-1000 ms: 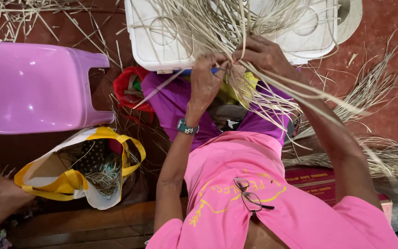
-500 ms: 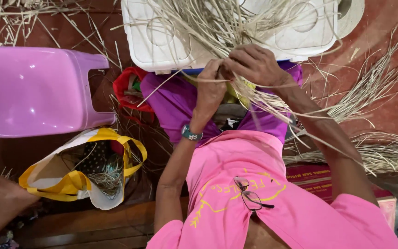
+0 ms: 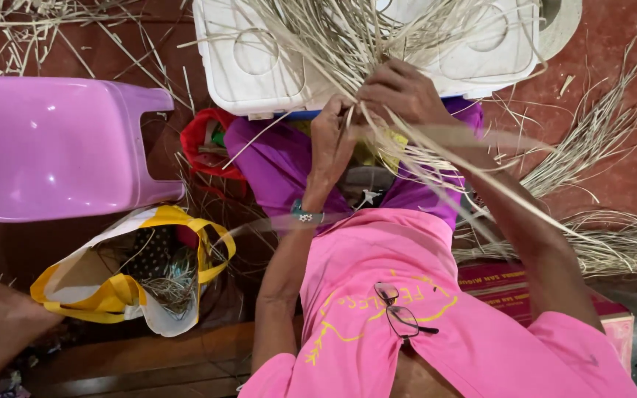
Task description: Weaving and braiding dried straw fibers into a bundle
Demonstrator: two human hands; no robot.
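Both hands clenched on bundle of pale dry straw strands [image 3: 377, 44] over lap, left hand [image 3: 331, 140] just below-left of right hand [image 3: 399, 92], strands fan up and away over white cooler lid [image 3: 259, 74]

Right hand [image 3: 401, 92] risen higher up the straw strands [image 3: 348, 37]; left hand [image 3: 333, 136] closed in beside it

Both hands meet at a bundle of straw strips [image 3: 348, 44] fanned over a box [image 3: 259, 66] just ahead of the lap. A stool [image 3: 53, 147] lies to the left, a bag [image 3: 123, 276] near it, more straw [image 3: 599, 184] to the right.
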